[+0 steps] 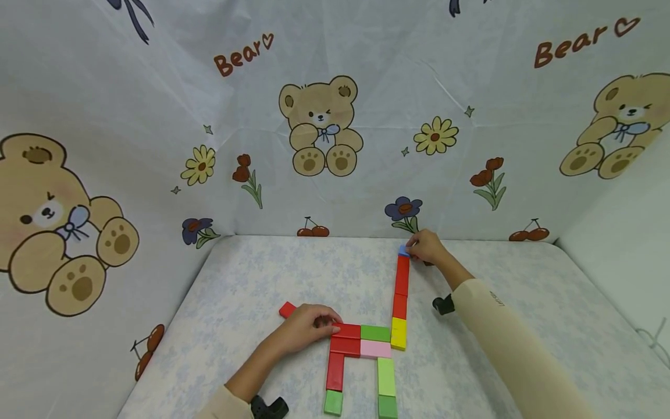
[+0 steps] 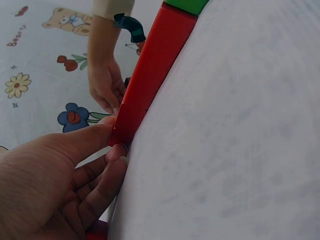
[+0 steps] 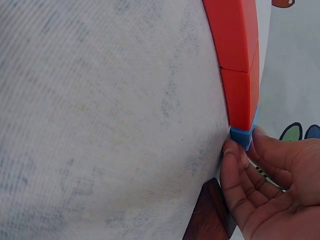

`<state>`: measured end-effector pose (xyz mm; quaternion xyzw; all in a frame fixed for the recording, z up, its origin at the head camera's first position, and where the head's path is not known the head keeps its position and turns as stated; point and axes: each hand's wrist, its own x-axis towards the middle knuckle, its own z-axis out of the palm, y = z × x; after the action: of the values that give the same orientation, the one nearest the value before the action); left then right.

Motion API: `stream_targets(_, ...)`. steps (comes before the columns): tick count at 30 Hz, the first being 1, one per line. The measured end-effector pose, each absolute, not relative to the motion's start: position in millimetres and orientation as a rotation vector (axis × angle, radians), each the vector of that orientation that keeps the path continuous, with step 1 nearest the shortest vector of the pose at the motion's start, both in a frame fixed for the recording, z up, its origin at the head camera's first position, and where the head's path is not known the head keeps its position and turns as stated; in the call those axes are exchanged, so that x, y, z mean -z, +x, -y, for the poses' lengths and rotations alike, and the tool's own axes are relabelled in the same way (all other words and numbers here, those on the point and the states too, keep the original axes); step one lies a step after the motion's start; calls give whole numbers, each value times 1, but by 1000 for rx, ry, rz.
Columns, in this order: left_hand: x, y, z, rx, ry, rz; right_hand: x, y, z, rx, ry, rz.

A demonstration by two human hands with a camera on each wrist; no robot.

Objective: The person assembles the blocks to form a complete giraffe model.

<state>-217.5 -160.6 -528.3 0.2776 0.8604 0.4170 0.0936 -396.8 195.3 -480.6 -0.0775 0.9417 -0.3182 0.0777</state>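
Flat coloured blocks lie joined in a figure on the table. At the far tip of its upright column, above two red blocks (image 1: pixel 401 276), sits a small blue block (image 3: pixel 242 136). My right hand (image 1: pixel 426 247) pinches that blue block between thumb and fingers, against the end of the red one. My left hand (image 1: pixel 306 329) pinches the left end of a red block (image 1: pixel 348 331) in the top row, thumb on one corner and a fingertip on the other. That row continues with a green block (image 1: pixel 375 333); below are another red block (image 1: pixel 345 347) and a pink block (image 1: pixel 376 349).
A yellow block (image 1: pixel 399 334) forms the column's foot. Two legs, red (image 1: pixel 335 372) and light green (image 1: pixel 386 377), run towards me, ending in green. A loose red block (image 1: pixel 287 309) lies behind my left hand; a dark brown block (image 3: pixel 209 212) lies beside my right fingers.
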Motion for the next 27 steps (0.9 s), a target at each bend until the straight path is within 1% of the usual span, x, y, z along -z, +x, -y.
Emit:
stream_targets(25,527,-217,160,-1218,841,-2570,476,-392,-198,952,-228,-2796)
stream_targets(27,527,-216,160,-1220,836,-2563,475,-391,-200,1004,-208,-2797)
